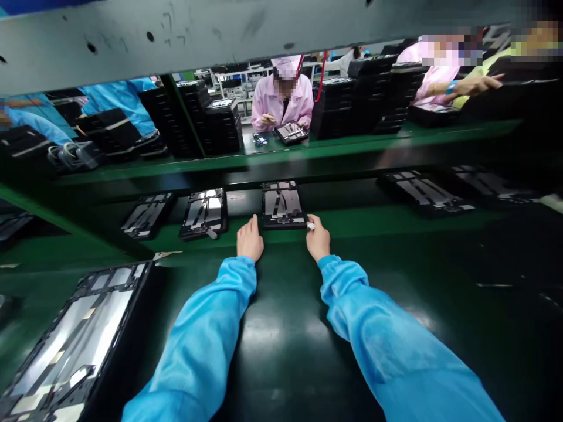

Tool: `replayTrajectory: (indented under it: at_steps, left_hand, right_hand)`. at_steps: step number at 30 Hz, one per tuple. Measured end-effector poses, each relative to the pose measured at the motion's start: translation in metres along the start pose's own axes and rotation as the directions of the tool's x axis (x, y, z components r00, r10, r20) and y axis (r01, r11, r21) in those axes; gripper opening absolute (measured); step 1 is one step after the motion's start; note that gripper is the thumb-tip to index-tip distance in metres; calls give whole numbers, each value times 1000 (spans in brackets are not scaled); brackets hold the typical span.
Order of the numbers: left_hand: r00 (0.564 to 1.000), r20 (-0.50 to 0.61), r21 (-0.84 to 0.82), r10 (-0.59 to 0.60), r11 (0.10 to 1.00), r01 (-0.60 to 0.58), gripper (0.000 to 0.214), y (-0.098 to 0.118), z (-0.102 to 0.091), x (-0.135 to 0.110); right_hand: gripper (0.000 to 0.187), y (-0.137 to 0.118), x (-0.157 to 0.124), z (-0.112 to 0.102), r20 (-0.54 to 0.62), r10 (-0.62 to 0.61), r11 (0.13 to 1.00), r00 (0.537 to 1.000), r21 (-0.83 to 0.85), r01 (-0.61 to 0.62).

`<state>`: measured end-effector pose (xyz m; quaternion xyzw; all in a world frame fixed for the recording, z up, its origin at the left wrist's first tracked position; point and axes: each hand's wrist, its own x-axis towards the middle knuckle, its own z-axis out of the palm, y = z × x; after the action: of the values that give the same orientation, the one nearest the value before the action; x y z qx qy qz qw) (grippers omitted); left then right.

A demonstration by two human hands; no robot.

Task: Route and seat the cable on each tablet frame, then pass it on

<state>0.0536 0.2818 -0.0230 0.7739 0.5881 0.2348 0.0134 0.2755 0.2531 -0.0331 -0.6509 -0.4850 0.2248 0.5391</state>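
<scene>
My left fingers (253, 227) lie open and my right fingers (317, 225) pinch a small white stub (311, 225) beside the stiff, fragile-looking black-framed tablet panel (281, 204), best lifted by its edges.

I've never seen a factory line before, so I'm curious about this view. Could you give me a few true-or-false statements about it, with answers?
1. The left hand is gripping a black device frame. False: it rests on the green bench mat beside the frame.
2. A small white item shows at the right hand. True.
3. The co-worker across the bench wears a blue smock. False: the smock is pink.
4. Another frame with silver panels lies at the lower left of the view. True.
</scene>
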Motion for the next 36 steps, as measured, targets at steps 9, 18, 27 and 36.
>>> replayTrajectory:
  at_steps: [9, 18, 27, 36]
  left_hand:
    - [995, 82, -307, -49, 949, 72, 49, 13, -16, -60]
    - [955, 240, -480, 174, 876, -39, 67, 49, -88, -253]
    - [968, 190, -395, 166, 915, -79, 44, 57, -109, -252]
    - [974, 179, -606, 138, 796, -1, 14, 72, -96, -240]
  right_hand:
    - [49, -5, -44, -48, 208, -7, 995, 978, 94, -13]
    - [63, 1, -198, -166, 560, -1, 985, 828, -144, 99]
    - [39, -35, -222, -167, 361, -135, 970, 923, -141, 197]
    - [35, -64, -220, -97, 683, -278, 941, 675, 51, 336]
